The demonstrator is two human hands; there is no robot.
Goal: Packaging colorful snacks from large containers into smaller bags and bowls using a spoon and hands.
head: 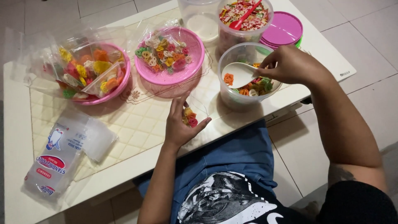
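My left hand (179, 123) rests on the white table (137, 137), fingers curled around a small clear bag with a few coloured crackers (190, 118) in it. My right hand (292, 65) grips a white spoon (237, 74) that holds one orange cracker over a clear round tub (244, 52) partly filled with mixed coloured crackers. The spoon's bowl sits just inside the tub's rim.
Two pink baskets (174, 79) (120, 85) of coloured crackers stand at the back, the left one holding filled bags. A packet of clear bags (62, 155) lies front left. Behind are an empty clear tub (201, 18), a full tub with a red spoon (244, 16) and pink lids (284, 29).
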